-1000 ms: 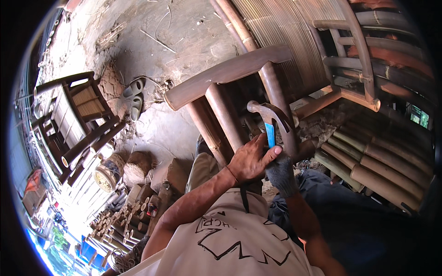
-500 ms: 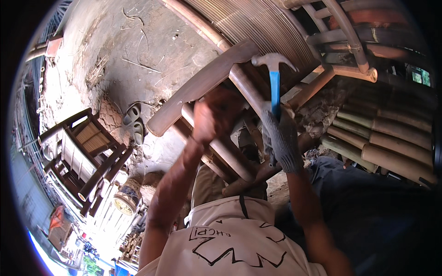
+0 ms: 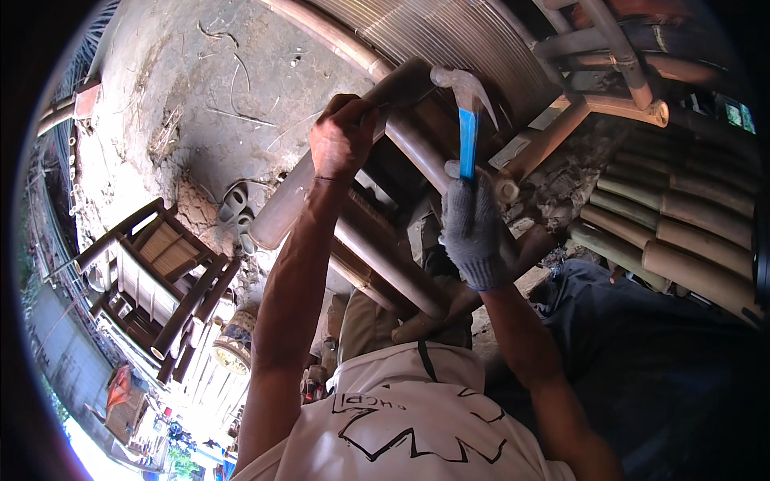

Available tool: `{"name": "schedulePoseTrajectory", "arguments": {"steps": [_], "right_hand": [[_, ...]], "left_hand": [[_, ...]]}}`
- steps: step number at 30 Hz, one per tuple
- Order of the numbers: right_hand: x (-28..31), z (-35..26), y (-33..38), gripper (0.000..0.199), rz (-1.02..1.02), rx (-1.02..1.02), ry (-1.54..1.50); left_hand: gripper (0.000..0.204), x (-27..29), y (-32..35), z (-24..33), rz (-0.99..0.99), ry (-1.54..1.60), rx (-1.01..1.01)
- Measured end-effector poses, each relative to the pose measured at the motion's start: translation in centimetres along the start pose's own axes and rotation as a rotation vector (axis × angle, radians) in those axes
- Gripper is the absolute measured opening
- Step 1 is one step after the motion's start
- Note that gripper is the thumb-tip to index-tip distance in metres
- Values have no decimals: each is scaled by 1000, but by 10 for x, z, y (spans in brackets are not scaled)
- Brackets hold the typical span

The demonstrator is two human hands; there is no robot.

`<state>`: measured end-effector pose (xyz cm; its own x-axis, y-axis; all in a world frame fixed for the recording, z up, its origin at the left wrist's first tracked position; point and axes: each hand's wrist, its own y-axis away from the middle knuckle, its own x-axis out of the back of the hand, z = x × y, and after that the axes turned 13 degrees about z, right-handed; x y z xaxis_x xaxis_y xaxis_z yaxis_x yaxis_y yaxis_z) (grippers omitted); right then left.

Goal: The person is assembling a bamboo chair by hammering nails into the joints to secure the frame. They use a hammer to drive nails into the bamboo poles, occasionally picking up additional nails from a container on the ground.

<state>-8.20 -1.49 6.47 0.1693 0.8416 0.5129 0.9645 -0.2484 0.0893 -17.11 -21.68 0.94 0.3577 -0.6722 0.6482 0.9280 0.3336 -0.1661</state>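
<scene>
My left hand (image 3: 343, 138), bare, is closed over the wide brown split-bamboo slat (image 3: 281, 210), which slants across the top of a bamboo frame. Whether its fingers also pinch something small is hidden. A grey knitted glove covers my right hand (image 3: 473, 228), wrapped round the blue handle of a claw hammer (image 3: 468, 140). The hammer's metal head is up, close to the slat's right end. Below the slat, round bamboo poles (image 3: 393, 260) of the frame run down toward my legs.
A dark bamboo chair (image 3: 156, 276) stands at the left, near a pair of sandals (image 3: 235, 216). At the far side lies a ribbed bamboo panel (image 3: 425, 36). Split bamboo lengths (image 3: 674, 212) are laid in rows at the right, beside dark cloth (image 3: 626, 345).
My left hand has moved up and away from me, from beneath the slat onto it. My right hand has shifted slightly left and farther away with the hammer, which tilts more now.
</scene>
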Motion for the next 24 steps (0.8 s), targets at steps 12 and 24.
{"name": "schedulePoseTrajectory", "arguments": {"steps": [12,24], "right_hand": [[-6,-3,-18,14,50,104,128],[-5,14,-18,25,-50,-245,-27]], "left_hand": [[8,-2,22,30,75,-65,-40],[12,-3,-5,1,0,-13,39]]}}
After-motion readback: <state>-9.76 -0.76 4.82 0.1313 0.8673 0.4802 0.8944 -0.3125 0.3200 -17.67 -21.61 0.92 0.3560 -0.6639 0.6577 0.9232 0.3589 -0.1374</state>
